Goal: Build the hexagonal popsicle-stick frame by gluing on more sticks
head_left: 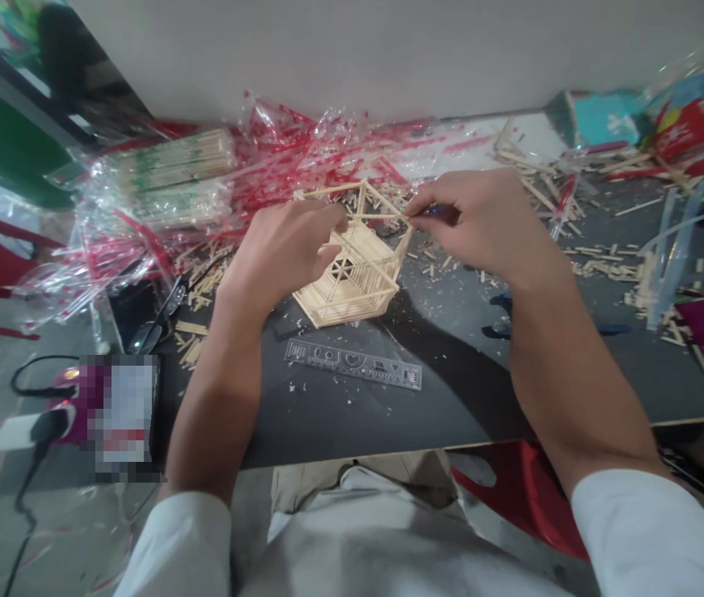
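On the dark table stands a six-sided model built of thin wooden sticks, with a slatted floor, a spoked opening in it and a raised open frame. My left hand is closed at the model's left side, thumb and fingers bent round its upper sticks. At the model's upper right corner, the fingertips of my right hand are pinched together. A small blue thing shows inside that hand; its kind is hidden by the fingers. A clear stencil ruler lies in front of the model.
Bundled sticks in plastic and red-clear wrappers pile up at the back left. Cut stick pieces are scattered to the right. Glasses, a power strip with cables, and a dark blue tool lie around.
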`<state>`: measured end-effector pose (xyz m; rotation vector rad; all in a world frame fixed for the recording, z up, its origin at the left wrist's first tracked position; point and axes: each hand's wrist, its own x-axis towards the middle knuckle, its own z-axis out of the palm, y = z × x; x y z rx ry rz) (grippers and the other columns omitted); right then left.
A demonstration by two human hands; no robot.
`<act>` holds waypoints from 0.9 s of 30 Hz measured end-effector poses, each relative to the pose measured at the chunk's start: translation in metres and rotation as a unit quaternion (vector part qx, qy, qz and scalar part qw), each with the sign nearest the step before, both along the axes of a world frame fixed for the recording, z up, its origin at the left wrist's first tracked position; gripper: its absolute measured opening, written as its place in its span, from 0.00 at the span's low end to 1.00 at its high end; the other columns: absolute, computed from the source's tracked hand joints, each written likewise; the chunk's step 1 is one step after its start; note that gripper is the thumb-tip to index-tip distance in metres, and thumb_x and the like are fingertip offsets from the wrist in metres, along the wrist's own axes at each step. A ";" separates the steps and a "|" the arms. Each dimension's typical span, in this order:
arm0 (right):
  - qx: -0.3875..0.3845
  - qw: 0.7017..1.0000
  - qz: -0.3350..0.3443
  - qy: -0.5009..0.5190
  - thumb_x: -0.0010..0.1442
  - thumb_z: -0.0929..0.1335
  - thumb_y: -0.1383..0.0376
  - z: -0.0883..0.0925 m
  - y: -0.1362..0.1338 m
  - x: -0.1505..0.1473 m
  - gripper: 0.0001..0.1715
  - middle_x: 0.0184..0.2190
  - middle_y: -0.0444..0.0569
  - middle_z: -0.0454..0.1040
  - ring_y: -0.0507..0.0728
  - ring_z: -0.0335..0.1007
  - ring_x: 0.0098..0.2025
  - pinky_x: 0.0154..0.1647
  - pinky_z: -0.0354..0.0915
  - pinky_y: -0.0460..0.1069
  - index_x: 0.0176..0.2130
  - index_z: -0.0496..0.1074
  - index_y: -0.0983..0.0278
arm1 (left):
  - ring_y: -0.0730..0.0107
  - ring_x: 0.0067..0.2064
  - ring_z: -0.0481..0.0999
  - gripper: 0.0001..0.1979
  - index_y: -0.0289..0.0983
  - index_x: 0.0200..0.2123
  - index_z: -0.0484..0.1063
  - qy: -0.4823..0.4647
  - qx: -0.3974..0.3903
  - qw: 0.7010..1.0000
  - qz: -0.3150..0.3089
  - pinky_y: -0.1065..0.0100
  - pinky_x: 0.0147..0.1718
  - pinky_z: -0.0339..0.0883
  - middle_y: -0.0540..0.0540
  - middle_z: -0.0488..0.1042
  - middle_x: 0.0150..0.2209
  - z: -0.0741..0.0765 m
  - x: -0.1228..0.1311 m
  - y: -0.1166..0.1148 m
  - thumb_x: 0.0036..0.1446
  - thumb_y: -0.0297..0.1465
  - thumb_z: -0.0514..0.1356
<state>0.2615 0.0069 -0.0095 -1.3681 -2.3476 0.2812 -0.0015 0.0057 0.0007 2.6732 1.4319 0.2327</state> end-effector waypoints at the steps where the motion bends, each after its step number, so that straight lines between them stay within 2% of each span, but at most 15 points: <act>1: -0.006 1.000 -0.001 -0.003 0.70 0.64 0.62 0.001 -0.001 0.000 0.15 0.45 0.51 0.83 0.64 0.78 0.45 0.52 0.71 0.61 0.45 0.81 0.56 | 0.58 0.47 0.79 0.18 0.44 0.56 0.77 -0.002 0.002 1.000 -0.002 0.61 0.44 0.69 0.44 0.81 0.43 0.000 0.000 0.000 0.66 0.32 0.59; 5: -0.013 1.000 -0.008 -0.006 0.70 0.64 0.60 0.004 -0.003 -0.002 0.16 0.45 0.50 0.83 0.65 0.78 0.45 0.52 0.72 0.62 0.49 0.81 0.54 | 0.57 0.47 0.79 0.17 0.44 0.56 0.77 -0.003 -0.005 1.000 -0.002 0.61 0.44 0.70 0.45 0.81 0.43 0.001 -0.001 0.001 0.65 0.33 0.58; 10: -0.012 1.000 -0.003 0.006 0.70 0.64 0.58 0.002 -0.001 0.000 0.18 0.44 0.52 0.83 0.66 0.78 0.44 0.52 0.72 0.63 0.50 0.81 0.56 | 0.58 0.47 0.79 0.18 0.44 0.56 0.77 -0.013 -0.006 1.000 -0.007 0.62 0.44 0.69 0.45 0.82 0.45 -0.001 -0.002 0.002 0.66 0.33 0.58; 15: -0.034 0.999 -0.010 -0.018 0.70 0.64 0.58 0.004 -0.002 0.000 0.19 0.45 0.49 0.83 0.67 0.77 0.48 0.54 0.70 0.63 0.54 0.80 0.51 | 0.58 0.47 0.79 0.17 0.44 0.55 0.77 -0.014 -0.006 1.000 -0.006 0.62 0.44 0.70 0.45 0.81 0.44 -0.002 -0.002 0.002 0.65 0.32 0.58; 21: -0.032 0.999 0.017 -0.006 0.70 0.64 0.60 0.003 -0.002 -0.001 0.18 0.44 0.45 0.84 0.67 0.79 0.50 0.52 0.70 0.62 0.49 0.83 0.48 | 0.58 0.46 0.79 0.17 0.43 0.56 0.77 -0.014 -0.021 1.000 -0.006 0.60 0.45 0.70 0.44 0.81 0.46 0.004 -0.003 -0.001 0.64 0.34 0.61; 24: -0.023 1.000 0.008 -0.008 0.69 0.65 0.62 0.001 -0.001 -0.001 0.18 0.43 0.44 0.85 0.66 0.80 0.48 0.51 0.71 0.61 0.48 0.84 0.48 | 0.58 0.48 0.78 0.18 0.44 0.56 0.76 -0.030 -0.014 0.999 -0.014 0.60 0.47 0.71 0.44 0.80 0.48 0.008 -0.006 -0.003 0.64 0.37 0.63; 27: -0.009 1.000 0.002 -0.015 0.69 0.66 0.64 0.000 -0.001 -0.001 0.17 0.44 0.43 0.85 0.65 0.81 0.47 0.50 0.71 0.60 0.47 0.84 0.49 | 0.57 0.50 0.77 0.14 0.46 0.54 0.78 -0.045 -0.006 0.999 -0.013 0.59 0.49 0.71 0.44 0.80 0.49 0.012 -0.006 -0.004 0.68 0.38 0.59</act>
